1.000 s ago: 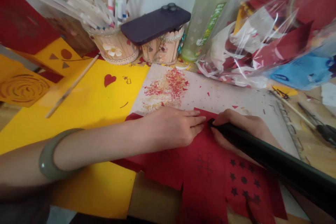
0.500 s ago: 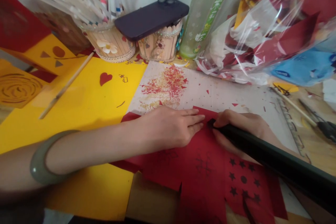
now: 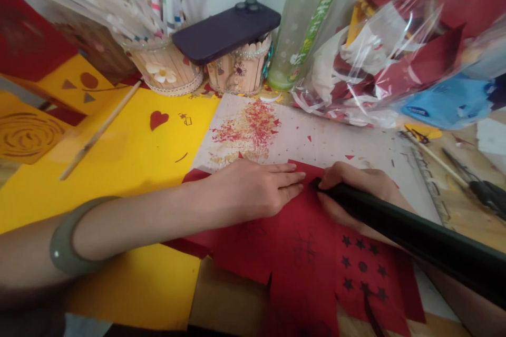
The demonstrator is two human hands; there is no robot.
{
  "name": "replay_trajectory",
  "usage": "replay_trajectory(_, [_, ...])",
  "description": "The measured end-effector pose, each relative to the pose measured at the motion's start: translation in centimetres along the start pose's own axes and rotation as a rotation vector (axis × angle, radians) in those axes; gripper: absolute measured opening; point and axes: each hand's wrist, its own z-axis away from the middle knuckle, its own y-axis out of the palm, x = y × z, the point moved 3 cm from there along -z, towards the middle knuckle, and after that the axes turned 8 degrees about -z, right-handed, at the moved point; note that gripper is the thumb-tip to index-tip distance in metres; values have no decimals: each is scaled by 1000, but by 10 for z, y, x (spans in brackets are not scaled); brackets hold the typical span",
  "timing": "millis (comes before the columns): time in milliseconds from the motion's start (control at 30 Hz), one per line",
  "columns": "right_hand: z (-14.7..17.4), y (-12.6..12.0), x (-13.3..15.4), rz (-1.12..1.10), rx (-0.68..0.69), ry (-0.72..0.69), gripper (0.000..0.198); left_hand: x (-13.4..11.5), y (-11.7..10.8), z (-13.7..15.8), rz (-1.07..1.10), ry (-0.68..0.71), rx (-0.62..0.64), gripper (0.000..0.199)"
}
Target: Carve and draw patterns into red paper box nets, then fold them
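My left hand (image 3: 261,189) lies flat, fingers out, holding down a sheet of red paper (image 3: 304,295). A bangle (image 3: 65,245) circles that wrist. Just right of its fingertips, my right hand (image 3: 358,181) is closed round a long black pen-shaped tool (image 3: 399,234), whose near end reaches the right edge of view. The tool's front end meets the red paper; its exact tip cannot be made out. Faint drawn outlines show on the paper, and dark stars (image 3: 359,243) around a dot mark its right part, below my right hand.
Yellow paper (image 3: 174,145) lies left with a wooden stick (image 3: 100,129). Behind stand stick-covered cups (image 3: 168,63), a phone (image 3: 229,31) resting on one, a green bottle (image 3: 304,26) and a plastic bag of scraps (image 3: 395,58). Scissors (image 3: 484,192) lie right; red bits dot the white mat (image 3: 292,139).
The view has shifted slightly, so most things on the right appear a little further left. Both hands keep nearly the same places on the red paper.
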Motion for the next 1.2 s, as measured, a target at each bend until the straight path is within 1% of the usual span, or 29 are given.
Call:
replay_trajectory(67, [-2,-3,4,27,-25,15,7,0,1,0,32,-13,16,34])
replay_trajectory(133, [-3,-8,6,-18,-88,70,7,0,2,1,69,-21,10,33])
replay_trajectory(200, [-4,-13,7,-79,-154,105,13,-1,1,1,103,-30,-10,33])
replay_trajectory(267, [-3,-17,8,-109,-198,95,15,-2,1,0,110,-45,-32,33])
replay_trajectory(367, [-1,-20,6,-130,-242,91,11,-4,2,0,86,-43,-69,30])
replay_trajectory(433, [-1,-20,4,-134,-253,99,7,-4,3,1,74,-28,-71,28])
replay_trajectory(500, [-1,-20,4,-129,-256,96,10,-4,2,1,61,-30,-39,27])
replay_trajectory(600, [-2,-21,6,-107,-247,72,10,1,-3,0,19,-36,58,28])
replay_trajectory(667, [-3,-22,6,-108,-230,60,11,5,-6,-1,8,-1,106,31])
replay_trajectory(700, [-3,-22,7,-119,-216,55,13,7,-8,-1,12,25,105,31])
replay_trajectory(733, [-4,-22,7,-134,-203,49,15,8,-10,-1,19,49,88,31])
replay_trajectory(800, [-4,-21,8,-164,-171,52,17,8,-12,-2,31,56,4,25])
replay_trajectory(900, [-4,-18,10,-184,-135,103,15,3,-13,-2,24,-24,-123,21])
replay_trajectory(967, [-5,-17,11,-176,-126,118,12,-5,-14,-3,4,-68,-140,22])
replay_trajectory(1067, [-5,-13,14,-181,-100,104,10,-16,-17,-4,-37,-115,-96,21])
replay_trajectory(1133, [-5,-9,16,-225,-45,114,10,-19,-18,-4,-52,-122,-27,35])
replay_trajectory(1200, [-4,-4,18,-278,23,132,10,-19,-15,-3,-46,-96,54,51])
